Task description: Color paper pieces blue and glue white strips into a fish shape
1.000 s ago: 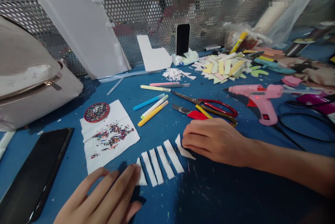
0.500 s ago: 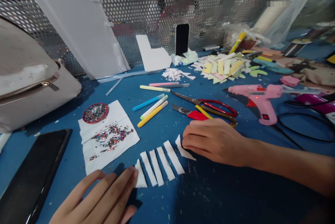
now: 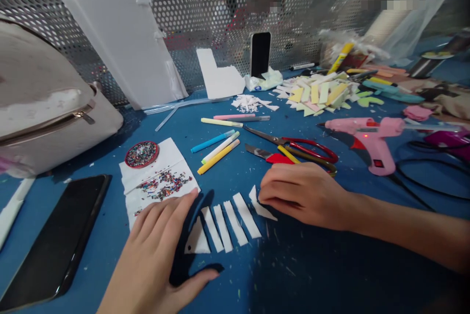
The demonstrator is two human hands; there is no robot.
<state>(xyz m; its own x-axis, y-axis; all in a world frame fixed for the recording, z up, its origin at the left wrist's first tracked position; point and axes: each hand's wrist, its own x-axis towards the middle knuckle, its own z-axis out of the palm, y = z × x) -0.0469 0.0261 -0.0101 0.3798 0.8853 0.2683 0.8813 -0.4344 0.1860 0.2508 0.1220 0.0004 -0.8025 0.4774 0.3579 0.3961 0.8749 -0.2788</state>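
My left hand (image 3: 161, 245) is open, thumb spread from the fingers, hovering left of a row of white foam-like pieces. A rounded piece with a dark dot (image 3: 198, 239) lies at the row's left end, like a fish head. Several narrow strips (image 3: 235, 223) stand side by side in the middle. At the right end is a notched, tail-shaped piece (image 3: 261, 205). My right hand (image 3: 304, 196) rests with fingers curled together against that tail piece; whether it pinches anything is hidden. A red-handled cutter (image 3: 271, 157) and scissors (image 3: 308, 150) lie just behind it.
Colourful bits lie on white paper (image 3: 134, 186) beside a red-rimmed lid (image 3: 156, 153). Markers (image 3: 218, 157) are at centre. A phone (image 3: 55, 240) and a bag (image 3: 55, 108) are left; a pink glue gun (image 3: 367, 132) with its cord is right. Paper scraps (image 3: 323, 93) pile behind.
My left hand has lifted off the rounded end piece and moved up over the paper's edge, uncovering the dark dot. The right hand stays by the tail piece. The view has shifted slightly.
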